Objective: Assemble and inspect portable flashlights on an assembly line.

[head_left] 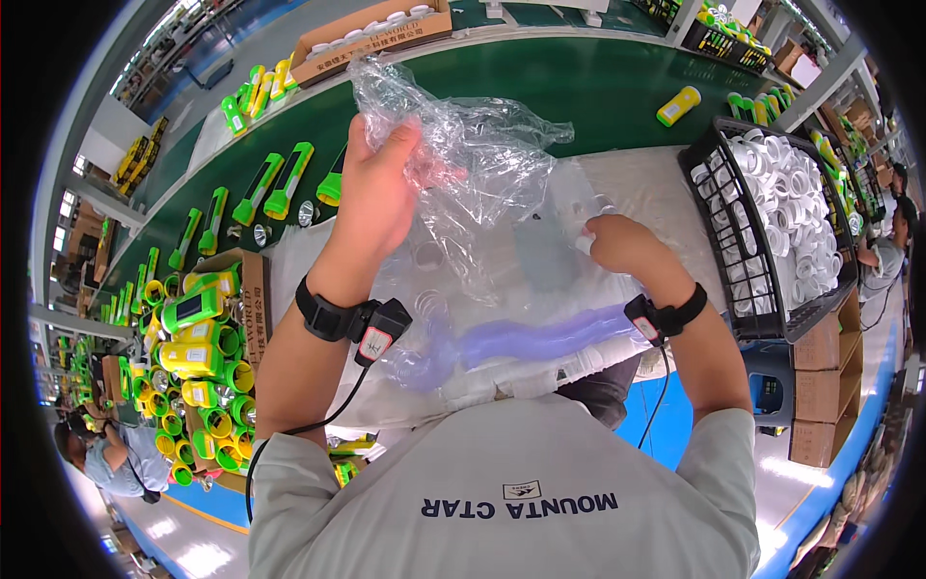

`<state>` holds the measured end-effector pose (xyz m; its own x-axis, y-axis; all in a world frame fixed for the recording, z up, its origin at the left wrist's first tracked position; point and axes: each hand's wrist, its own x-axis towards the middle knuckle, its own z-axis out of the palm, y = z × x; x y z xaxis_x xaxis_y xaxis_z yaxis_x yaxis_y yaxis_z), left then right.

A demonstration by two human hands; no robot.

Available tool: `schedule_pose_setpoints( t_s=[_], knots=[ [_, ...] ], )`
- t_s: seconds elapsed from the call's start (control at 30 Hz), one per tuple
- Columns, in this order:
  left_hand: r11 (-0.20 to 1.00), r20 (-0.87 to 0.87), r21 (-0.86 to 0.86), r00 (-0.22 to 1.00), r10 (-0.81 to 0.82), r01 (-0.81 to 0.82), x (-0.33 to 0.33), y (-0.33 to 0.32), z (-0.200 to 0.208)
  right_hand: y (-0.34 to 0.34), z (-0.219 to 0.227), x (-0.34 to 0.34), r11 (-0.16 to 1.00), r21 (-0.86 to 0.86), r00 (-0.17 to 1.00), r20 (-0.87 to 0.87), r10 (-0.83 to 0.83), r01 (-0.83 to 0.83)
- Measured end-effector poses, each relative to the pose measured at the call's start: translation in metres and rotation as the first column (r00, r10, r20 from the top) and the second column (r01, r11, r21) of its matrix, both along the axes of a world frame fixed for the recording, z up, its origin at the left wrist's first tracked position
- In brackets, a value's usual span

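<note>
My left hand [379, 188] is raised over the work surface, its fingers closed on a crumpled clear plastic bag [492, 159]. The bag spreads to the right and hangs down toward the surface. My right hand [622, 243] is low at the right, fingers curled, with a small whitish piece at the fingertips that I cannot make out. Beside it lie clear plastic pieces [576, 205], partly hidden. Nearer my body, a long, curved, translucent violet row [540, 335] lies on the white sheet covering the table [637, 183].
A black crate [772, 280] full of white rings [786, 193] stands at the right. Green and yellow flashlight housings [198, 357] are heaped at the left; more flashlights [289, 180] lie along the green conveyor [598, 87]. A cardboard box [371, 41] stands beyond it.
</note>
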<state>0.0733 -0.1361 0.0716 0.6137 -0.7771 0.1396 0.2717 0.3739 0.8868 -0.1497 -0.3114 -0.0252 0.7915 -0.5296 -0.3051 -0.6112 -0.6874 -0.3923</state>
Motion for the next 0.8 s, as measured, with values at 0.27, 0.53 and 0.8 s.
schedule_pose_setpoints(
  t_s=[0.27,0.53,0.8],
  knots=[
    [0.992,-0.053,-0.097,0.994,-0.092,0.087,-0.029,0.026,-0.002,0.050,0.067,-0.010,0.951,0.273,0.694,0.658,-0.293,0.142],
    [0.981,0.985,-0.119,0.144,0.097,0.151,-0.121,0.073,-0.009,0.173,0.087,-0.043,0.707,0.508,0.190,0.855,-0.482,-0.493],
    [0.488,-0.066,0.185,0.506,-0.860,0.853,-0.161,0.110,-0.039,0.214,0.053,-0.093,0.955,-0.294,0.451,0.857,0.250,0.031]
  ],
)
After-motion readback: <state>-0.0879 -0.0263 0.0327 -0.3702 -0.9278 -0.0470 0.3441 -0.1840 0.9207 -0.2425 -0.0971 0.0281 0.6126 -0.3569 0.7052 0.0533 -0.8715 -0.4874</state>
